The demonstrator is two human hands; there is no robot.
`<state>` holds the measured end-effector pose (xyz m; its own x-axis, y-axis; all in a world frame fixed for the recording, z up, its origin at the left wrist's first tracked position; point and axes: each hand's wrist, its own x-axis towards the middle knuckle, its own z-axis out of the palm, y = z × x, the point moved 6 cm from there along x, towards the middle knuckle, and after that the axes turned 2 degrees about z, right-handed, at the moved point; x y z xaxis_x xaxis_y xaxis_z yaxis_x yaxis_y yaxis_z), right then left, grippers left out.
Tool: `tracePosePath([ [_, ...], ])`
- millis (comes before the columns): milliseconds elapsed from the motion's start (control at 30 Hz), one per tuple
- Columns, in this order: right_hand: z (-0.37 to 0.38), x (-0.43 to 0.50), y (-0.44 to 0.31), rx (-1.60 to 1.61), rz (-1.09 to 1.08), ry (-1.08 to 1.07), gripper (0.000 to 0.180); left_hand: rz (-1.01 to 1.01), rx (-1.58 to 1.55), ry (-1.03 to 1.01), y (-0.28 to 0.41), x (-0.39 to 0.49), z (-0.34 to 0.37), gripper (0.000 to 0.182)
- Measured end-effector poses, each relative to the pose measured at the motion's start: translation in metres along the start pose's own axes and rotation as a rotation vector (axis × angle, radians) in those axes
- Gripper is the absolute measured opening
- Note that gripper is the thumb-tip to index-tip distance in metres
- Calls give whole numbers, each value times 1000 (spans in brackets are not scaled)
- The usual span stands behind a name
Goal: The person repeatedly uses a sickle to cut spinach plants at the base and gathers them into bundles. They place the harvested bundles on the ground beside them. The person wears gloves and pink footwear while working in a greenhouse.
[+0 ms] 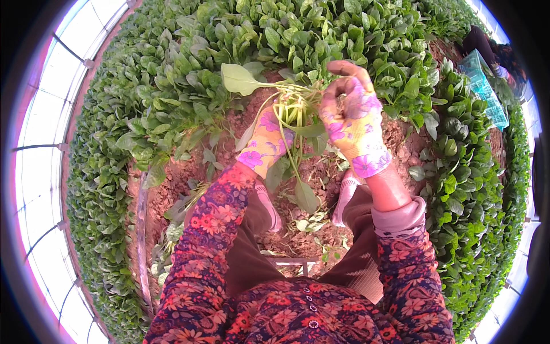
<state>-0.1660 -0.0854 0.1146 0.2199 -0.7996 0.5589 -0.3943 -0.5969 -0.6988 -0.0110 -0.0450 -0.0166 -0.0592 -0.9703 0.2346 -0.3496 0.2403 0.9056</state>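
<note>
My left hand (268, 135), in a yellow glove with pink flowers, is closed around a bunch of leafy green plants (294, 105), which look like spinach. Their pale stems and root ends gather at the top, and several leaves hang down below the hand. Close on the right of the stem ends is my right hand (352, 112), in a matching glove with soil-darkened fingertips. Its fingers are curled, and whether they pinch a stem or root cannot be made out.
Dense leafy crop (326, 34) grows ahead and on both sides. Loose leaves (311, 222) lie on reddish soil between my feet. Pulled plants (172, 232) lie at left, near a narrow metal bar (142, 241). At far right, another person (481, 45) is beside teal plastic crates (483, 88).
</note>
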Motion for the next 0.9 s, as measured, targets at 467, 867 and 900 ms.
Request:
tracePosePath([
  [467, -21, 4, 56, 478, 550, -128, 14, -204, -1808, -194, -61, -19, -26, 53],
  [867, 9, -5, 27, -37, 301, -420, 33, -91, -663, -44, -24, -15, -19, 42],
  [900, 11, -6, 30, -43, 263, -404, 28, -36, -799, -113, -18, -10, -17, 42],
])
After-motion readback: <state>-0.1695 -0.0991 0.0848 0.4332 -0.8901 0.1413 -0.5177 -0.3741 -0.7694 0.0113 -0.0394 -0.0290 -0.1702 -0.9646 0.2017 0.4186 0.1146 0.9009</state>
